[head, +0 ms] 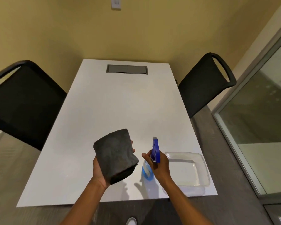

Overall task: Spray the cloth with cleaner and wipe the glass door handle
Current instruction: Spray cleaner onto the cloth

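Note:
A folded dark grey cloth [116,154] rests in my left hand [99,171], held up above the white table [120,98] with the fingers wrapped around its far side. My right hand [160,164] grips a clear spray bottle [147,173] with a blue trigger head [156,151]; the nozzle points forward, to the right of the cloth. A gap separates bottle and cloth. The glass door [264,111] stands at the right; its handle is out of sight.
A clear plastic tub [199,159] sits on the table's near right corner. Black chairs stand at the left [23,101] and right [204,82] of the table. A grey cable hatch [127,69] is set in the far end.

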A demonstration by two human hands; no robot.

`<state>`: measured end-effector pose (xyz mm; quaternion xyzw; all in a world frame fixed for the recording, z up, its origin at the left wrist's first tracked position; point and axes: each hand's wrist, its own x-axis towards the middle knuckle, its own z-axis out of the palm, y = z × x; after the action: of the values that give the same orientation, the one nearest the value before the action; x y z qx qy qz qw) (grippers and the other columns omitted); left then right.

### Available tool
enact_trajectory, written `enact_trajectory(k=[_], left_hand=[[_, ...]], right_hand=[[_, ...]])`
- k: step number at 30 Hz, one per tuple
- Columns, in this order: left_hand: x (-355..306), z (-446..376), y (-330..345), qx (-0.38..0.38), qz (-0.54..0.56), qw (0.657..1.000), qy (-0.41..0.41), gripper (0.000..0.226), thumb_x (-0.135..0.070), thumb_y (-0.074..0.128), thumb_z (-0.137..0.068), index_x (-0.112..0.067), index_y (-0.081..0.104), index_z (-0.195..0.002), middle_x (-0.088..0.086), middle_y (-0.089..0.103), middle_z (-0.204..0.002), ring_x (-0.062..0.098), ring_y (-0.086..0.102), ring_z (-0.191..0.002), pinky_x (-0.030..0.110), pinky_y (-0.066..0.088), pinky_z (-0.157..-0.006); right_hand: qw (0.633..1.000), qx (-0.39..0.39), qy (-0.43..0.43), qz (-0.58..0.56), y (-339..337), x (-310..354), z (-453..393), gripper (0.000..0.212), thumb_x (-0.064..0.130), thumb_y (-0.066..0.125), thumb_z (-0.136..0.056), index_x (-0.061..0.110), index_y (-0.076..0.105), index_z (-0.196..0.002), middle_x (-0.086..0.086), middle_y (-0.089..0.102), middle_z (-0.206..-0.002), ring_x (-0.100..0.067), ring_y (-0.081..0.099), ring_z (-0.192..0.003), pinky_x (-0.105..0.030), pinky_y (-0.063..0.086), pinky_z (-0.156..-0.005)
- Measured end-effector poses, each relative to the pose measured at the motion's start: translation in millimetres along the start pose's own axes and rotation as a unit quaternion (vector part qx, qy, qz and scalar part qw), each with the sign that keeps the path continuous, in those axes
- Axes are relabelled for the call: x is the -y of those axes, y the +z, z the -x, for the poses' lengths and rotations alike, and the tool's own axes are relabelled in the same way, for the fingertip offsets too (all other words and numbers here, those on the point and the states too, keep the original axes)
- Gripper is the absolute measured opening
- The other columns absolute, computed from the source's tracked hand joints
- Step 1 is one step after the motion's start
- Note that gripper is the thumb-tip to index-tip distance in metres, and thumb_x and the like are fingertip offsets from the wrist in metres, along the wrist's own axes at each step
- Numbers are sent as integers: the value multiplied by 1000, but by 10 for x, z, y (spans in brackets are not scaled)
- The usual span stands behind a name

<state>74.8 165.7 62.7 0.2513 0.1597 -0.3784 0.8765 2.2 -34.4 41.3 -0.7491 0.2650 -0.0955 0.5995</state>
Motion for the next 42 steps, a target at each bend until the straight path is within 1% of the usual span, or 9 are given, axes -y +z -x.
enact_trajectory(k=[12,16,21,23,26,30,32,34,42], left_hand=[[-50,-76,301,80,-13,997,-10,71,-62,43,-88,-11,64,-132,15,52,-148,39,58,-128,54,55,-96],[-36,-182,548,82,-23,996,-30,74,-65,31,-95,-11,59,-137,14,49,-150,40,55,-130,54,43,-109],[-24,-195,1042,175,-84,980,-50,76,-58,56,-88,-11,46,-147,15,47,-152,38,43,-141,50,24,-122],[14,-208,1209,239,-48,968,-62,75,-57,37,-95,-5,41,-149,18,39,-155,37,35,-146,48,18,-124],[120,-230,1473,251,-70,957,-125,76,-57,50,-90,-4,48,-144,20,45,-151,40,42,-141,51,21,-121],[454,-331,1803,195,-105,969,-109,94,-58,64,-71,-10,42,-149,20,48,-149,39,44,-140,54,27,-121],[657,-359,1983,188,-120,970,-99,69,-52,67,-72,-5,66,-123,22,73,-114,35,71,-107,49,58,-92],[897,-383,2137,240,-105,953,-153,56,-50,59,-85,-4,70,-117,18,78,-99,34,76,-93,47,63,-79],[2001,-341,2605,286,-172,890,-309,60,-55,66,-82,-7,71,-119,18,71,-117,32,65,-111,46,54,-98]], right_hand=[[999,24,-15,39,-138,-13,-10,55,46,81,-64,29,54,-108,12,63,-99,-15,65,-88,-6,51,-67],[999,26,-34,34,-398,78,147,89,41,89,-62,29,39,-135,23,51,-120,-10,60,-107,-10,51,-80],[997,-61,-50,17,-738,444,468,89,45,84,-59,31,39,-134,22,51,-122,-9,58,-110,-15,48,-91],[995,-89,-50,-18,-861,658,584,96,62,81,-52,32,40,-133,18,54,-123,-11,60,-111,-19,50,-91],[989,-110,-19,-98,-1022,965,703,106,86,72,-35,39,45,-126,12,59,-121,-12,64,-107,-18,56,-81],[968,-138,7,-211,-1237,1156,851,94,77,81,-41,44,51,-124,2,68,-118,-19,68,-107,-44,56,-95],[953,-144,17,-266,-1330,1215,937,93,69,85,-47,38,53,-128,-1,69,-121,-22,68,-110,-44,56,-93],[935,-166,14,-314,-1459,1255,1031,92,62,89,-49,32,53,-128,-4,70,-121,-23,69,-109,-36,58,-83],[868,-279,7,-411,-2187,1172,1497,72,33,81,-64,11,53,-128,-6,76,-105,-15,74,-89,-22,58,-66]])
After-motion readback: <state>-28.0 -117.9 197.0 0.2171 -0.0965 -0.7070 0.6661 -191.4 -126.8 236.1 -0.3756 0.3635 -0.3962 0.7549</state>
